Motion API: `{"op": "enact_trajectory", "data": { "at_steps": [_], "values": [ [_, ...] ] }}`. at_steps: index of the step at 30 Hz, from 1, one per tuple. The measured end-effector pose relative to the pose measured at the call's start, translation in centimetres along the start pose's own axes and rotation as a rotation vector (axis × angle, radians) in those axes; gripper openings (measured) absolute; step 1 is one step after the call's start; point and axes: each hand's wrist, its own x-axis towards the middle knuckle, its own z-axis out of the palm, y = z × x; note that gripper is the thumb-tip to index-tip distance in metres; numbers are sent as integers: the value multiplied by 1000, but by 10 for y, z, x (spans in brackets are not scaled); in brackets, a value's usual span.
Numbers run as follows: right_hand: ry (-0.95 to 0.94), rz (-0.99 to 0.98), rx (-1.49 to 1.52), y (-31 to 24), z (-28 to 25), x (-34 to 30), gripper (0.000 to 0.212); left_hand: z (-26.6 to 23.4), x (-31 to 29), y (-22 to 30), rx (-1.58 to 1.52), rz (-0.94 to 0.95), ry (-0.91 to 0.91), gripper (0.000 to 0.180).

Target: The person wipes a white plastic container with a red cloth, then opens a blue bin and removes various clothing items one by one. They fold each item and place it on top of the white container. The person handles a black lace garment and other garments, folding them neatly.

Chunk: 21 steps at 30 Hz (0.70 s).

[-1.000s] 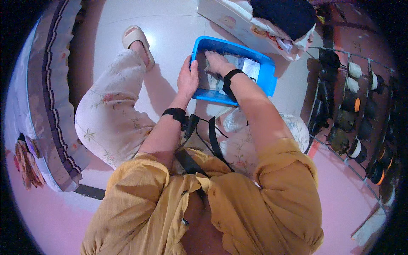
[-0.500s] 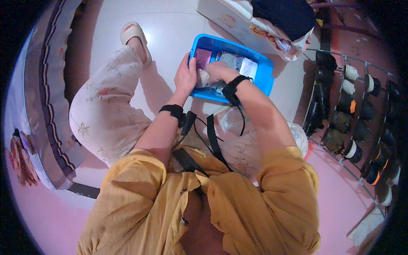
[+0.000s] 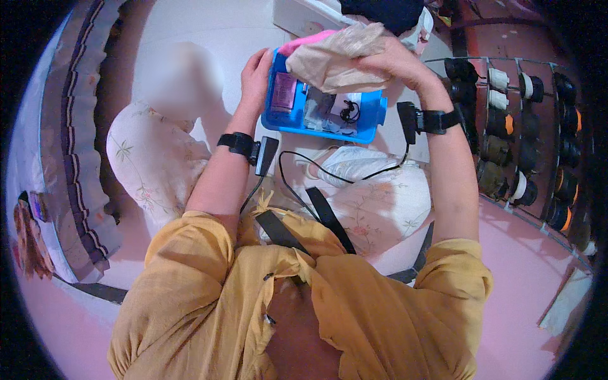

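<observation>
My right hand grips a crumpled beige cloth or soft bag and holds it up over a blue plastic bin. Behind the cloth shows something bright pink; whether it hangs from the same hand I cannot tell. At the bin's left rim is my left hand, its fingers closed on the edge. Inside the bin lie a purple-pink packet, a coiled black cable and greyish clear packets. The cloth hides the bin's far part.
A white box with dark clothing on top stands beyond the bin. To the right is a metal rack of shoes. A pleated curtain hangs along the left. A black cable runs between my wrist straps.
My right hand has come up out of the bin, rising with the beige cloth in it. The black cable inside is now uncovered. My left hand stays at the left rim.
</observation>
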Motion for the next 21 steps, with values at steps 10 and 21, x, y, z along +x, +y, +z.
{"op": "enact_trajectory", "data": {
  "at_steps": [10,21],
  "values": [
    [141,-110,810,-48,-11,-24,50,41,-20,122,-386,-59,-541,70],
    [53,-338,1137,-49,-15,-38,50,53,-25,189,-379,-59,-658,62]
  ]
}}
